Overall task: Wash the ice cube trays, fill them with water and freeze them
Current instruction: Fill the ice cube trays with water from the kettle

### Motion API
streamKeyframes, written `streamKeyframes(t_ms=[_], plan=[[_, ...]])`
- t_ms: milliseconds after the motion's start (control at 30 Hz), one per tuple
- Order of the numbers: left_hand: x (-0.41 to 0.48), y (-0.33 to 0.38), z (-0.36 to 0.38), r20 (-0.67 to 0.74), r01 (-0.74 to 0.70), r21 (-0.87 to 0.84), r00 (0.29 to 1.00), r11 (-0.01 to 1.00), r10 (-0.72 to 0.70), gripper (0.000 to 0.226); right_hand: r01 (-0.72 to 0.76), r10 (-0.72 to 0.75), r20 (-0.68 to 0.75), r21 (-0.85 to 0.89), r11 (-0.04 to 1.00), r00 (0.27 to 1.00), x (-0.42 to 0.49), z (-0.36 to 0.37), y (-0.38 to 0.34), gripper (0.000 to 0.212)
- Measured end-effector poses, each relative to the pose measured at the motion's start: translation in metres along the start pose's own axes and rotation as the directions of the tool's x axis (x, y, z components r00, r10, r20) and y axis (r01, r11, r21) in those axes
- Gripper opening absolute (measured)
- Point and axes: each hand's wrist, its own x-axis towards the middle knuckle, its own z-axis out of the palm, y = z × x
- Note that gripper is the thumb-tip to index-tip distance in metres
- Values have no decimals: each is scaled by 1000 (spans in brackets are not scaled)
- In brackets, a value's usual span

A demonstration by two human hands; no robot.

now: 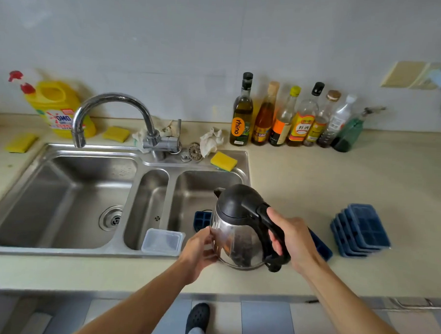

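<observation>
A steel kettle [236,233] with a black lid and handle is held over the right edge of the sink. My right hand [290,239] grips its black handle. My left hand [200,249] presses against its steel side. Behind the kettle lies a blue ice cube tray [202,219], partly hidden, with its far end [321,244] showing past my right hand. A stack of several blue ice cube trays [360,229] sits on the counter to the right.
A steel sink [61,200] with three basins and a curved tap [110,111] fills the left. A clear plastic lid [163,241] rests on the sink's front rim. Yellow sponges [223,161], a detergent jug [57,106] and several bottles [287,119] line the wall.
</observation>
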Motion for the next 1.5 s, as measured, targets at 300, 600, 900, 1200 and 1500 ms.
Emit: streamKeyframes(t_ms=[300,600,900,1200,1500], plan=[[2,-3,-9,-29,28,-74,999,997,-30,40,7,-4,38,-85,996,999,2,16,-12,57],[1,3,-15,-19,72,-84,997,994,-74,39,11,-10,13,-101,995,1000,2,27,-20,56],[3,7,-19,-31,116,-105,992,988,-120,39,-11,13,21,-115,993,1000,7,34,-22,56],[5,8,-25,-44,133,-93,989,987,-138,36,-41,43,13,-105,994,999,12,38,-18,58],[7,6,-29,-46,140,-86,988,986,-145,33,-36,39,21,-108,994,999,5,40,-22,55]])
